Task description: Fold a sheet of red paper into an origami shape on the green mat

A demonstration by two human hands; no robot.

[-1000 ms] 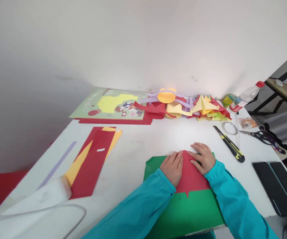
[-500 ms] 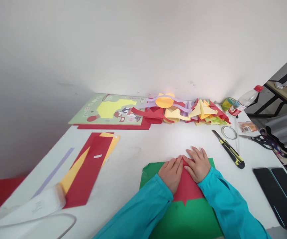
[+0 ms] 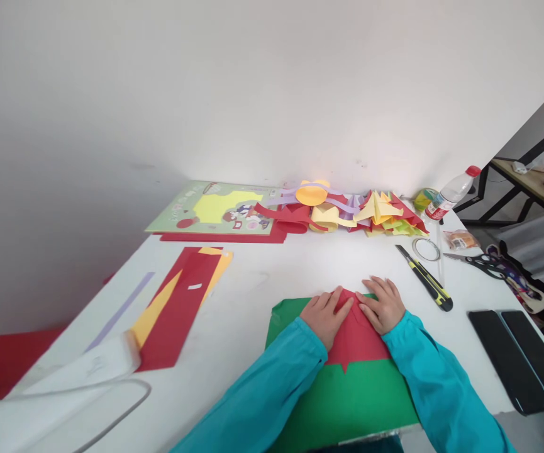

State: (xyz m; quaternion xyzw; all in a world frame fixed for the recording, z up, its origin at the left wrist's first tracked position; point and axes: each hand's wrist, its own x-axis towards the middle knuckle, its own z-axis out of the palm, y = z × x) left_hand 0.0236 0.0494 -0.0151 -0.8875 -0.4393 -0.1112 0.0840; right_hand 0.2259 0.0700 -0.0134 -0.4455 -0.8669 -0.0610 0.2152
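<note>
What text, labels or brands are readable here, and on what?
None can be read.
Booklet cover: printed title and cartoon captions, too small and blurred.
Bottle label: red and white print, unreadable.
Snack packet: print too small.
Knife, phones, paper: no visible text.

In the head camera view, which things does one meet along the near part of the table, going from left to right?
Purple paper strip → red and yellow sheets → left hand → red folded paper → right hand → utility knife → two dark phones.
</note>
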